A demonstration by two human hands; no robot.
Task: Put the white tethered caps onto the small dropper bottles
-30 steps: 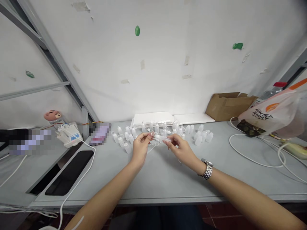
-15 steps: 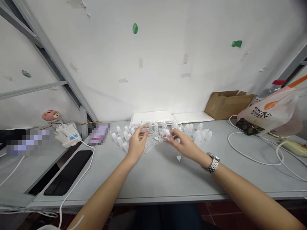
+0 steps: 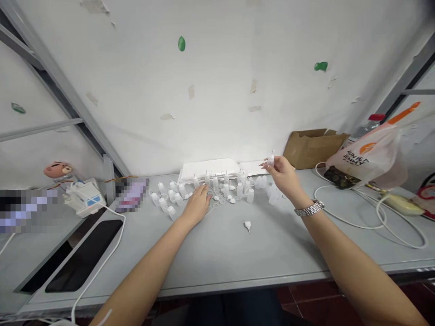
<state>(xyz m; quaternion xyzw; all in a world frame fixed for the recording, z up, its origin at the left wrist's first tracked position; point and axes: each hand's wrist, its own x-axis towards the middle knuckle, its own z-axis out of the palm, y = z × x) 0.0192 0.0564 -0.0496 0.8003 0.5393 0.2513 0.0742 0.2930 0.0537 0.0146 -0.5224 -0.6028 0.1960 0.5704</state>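
My right hand [image 3: 283, 174] is raised over the right side of the bottle cluster. Its fingers pinch a small translucent squeeze bottle [image 3: 271, 160], upright, with a thin needle tip pointing up. My left hand [image 3: 197, 203] lies low at the middle of the table, fingers stretched out beside loose white caps with strap rings [image 3: 222, 199]; nothing shows in it. Several similar needle-tip bottles [image 3: 226, 190] stand around the caps, and more [image 3: 163, 203] stand to the left of my left hand. Bottles without visible tips [image 3: 273, 194] are below my right hand.
A single white cap [image 3: 248, 225] lies nearer the front of the grey table [image 3: 217, 258]. Flat white boxes [image 3: 207, 170] lie against the wall. A cardboard box [image 3: 316, 147], a plastic bag [image 3: 367, 154] and white cables are at right; a black phone [image 3: 84, 256] lies at left.
My right hand has lifted the squeeze bottle up and to the right, away from the caps. My left hand has lowered slightly onto the table. The view has shifted a little.
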